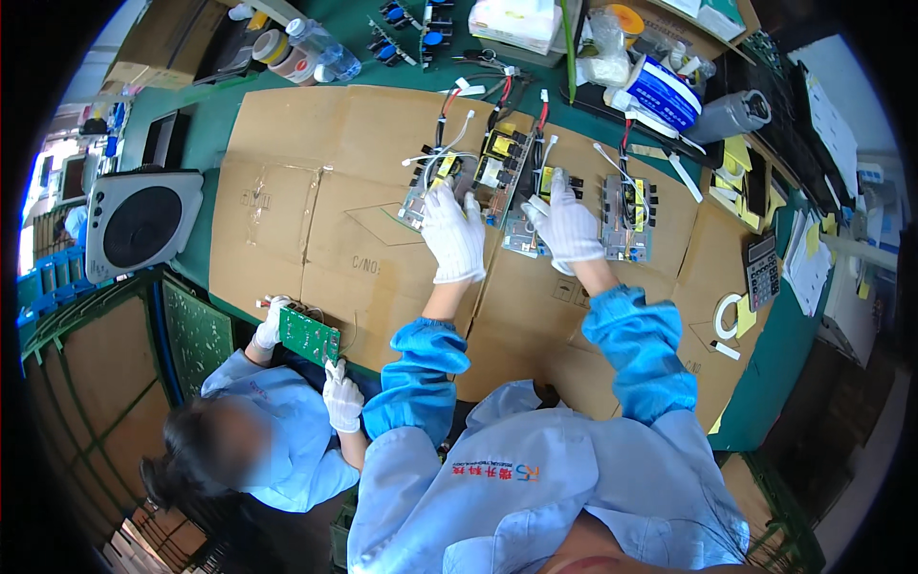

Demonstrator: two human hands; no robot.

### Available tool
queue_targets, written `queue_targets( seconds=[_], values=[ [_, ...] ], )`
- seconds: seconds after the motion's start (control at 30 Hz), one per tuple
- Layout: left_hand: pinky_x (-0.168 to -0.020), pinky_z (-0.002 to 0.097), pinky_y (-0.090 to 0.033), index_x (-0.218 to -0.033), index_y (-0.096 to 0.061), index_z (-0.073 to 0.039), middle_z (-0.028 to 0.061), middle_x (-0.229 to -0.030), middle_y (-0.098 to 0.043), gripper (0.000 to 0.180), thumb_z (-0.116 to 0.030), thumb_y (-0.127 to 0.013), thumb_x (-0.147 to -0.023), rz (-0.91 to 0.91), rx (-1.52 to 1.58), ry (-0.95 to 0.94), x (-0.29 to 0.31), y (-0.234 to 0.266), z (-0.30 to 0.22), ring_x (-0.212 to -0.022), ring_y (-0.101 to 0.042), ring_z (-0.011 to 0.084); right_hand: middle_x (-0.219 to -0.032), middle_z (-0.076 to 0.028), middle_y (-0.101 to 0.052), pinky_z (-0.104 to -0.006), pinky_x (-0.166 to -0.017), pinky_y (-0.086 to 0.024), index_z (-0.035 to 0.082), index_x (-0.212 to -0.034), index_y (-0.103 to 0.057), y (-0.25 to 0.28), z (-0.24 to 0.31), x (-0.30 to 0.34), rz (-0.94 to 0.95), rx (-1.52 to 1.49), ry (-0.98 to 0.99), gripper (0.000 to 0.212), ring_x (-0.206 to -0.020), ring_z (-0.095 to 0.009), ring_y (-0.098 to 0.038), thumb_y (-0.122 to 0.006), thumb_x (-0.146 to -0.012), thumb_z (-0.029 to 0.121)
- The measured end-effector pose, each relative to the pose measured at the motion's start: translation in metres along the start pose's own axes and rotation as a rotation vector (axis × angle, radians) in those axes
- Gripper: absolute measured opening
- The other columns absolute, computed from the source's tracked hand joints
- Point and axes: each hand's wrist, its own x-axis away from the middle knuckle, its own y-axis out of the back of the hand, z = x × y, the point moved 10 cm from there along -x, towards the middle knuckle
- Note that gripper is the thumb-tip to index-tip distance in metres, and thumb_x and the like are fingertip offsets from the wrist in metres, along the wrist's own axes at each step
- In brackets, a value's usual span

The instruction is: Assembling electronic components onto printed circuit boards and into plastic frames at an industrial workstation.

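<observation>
Your gloved left hand (453, 232) presses flat, fingers spread, steadying one circuit board (435, 187) while your right hand (566, 226) pinches the neighbouring board's yellow transformer (546, 182).

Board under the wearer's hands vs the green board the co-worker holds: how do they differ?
The board under the left hand and right hand lies flat on the cardboard; the co-worker's green board is held off it, tilted. The flat board shows yellow parts and white wires; the green board shows a plain green face. Both are handled with white gloves.
</observation>
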Motion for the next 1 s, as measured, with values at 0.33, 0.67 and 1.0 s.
queue_targets(
  seconds=[0.33, 0.67, 1.0],
  values=[
    [-0.079, 0.0486, -0.054, -0.117, -0.049, -0.003, 0.0167, -0.108, -0.058, 0.047, -0.024, -0.07, -0.081, 0.216, -0.267, 0.065, -0.058, -0.051, 0.068, -0.101, -0.059, 0.0348, -0.074, -0.02, -0.068, -0.0468, -0.06, -0.055, -0.001, -0.109, -0.046, -0.018, -0.028, -0.022, -0.003, -0.025, -0.124, 0.065, -0.07, -0.038, -0.069, -0.079, -0.07, 0.039],
    [-0.089, 0.0488, -0.042, -0.121, -0.057, -0.004, 0.0175, -0.113, -0.058, 0.039, -0.025, -0.063, -0.088, -0.12, -0.1, -0.054, -0.057, -0.015, -0.003, -0.106, -0.054, 0.036, -0.09, -0.024, -0.069, -0.0454, -0.075, -0.053, 0.0, -0.147, -0.026, 0.003, -0.059, -0.001, 0.075, -0.255, -0.163, 0.097, -0.085, -0.044, -0.067, -0.068, -0.081, 0.057],
    [-0.092, 0.0475, -0.048, -0.127, -0.052, -0.003, 0.0201, -0.131, -0.051, 0.057, -0.033, -0.071, -0.081, 0.113, 0.013, 0.109, 0.022, -0.076, -0.023, -0.11, -0.057, 0.037, -0.132, -0.027, -0.055, -0.0442, -0.093, -0.048, 0.011, -0.149, -0.032, 0.025, -0.105, 0.145, -0.033, -0.392, -0.196, 0.068, -0.118, -0.041, -0.057, -0.062, -0.094, 0.036]
  ],
)
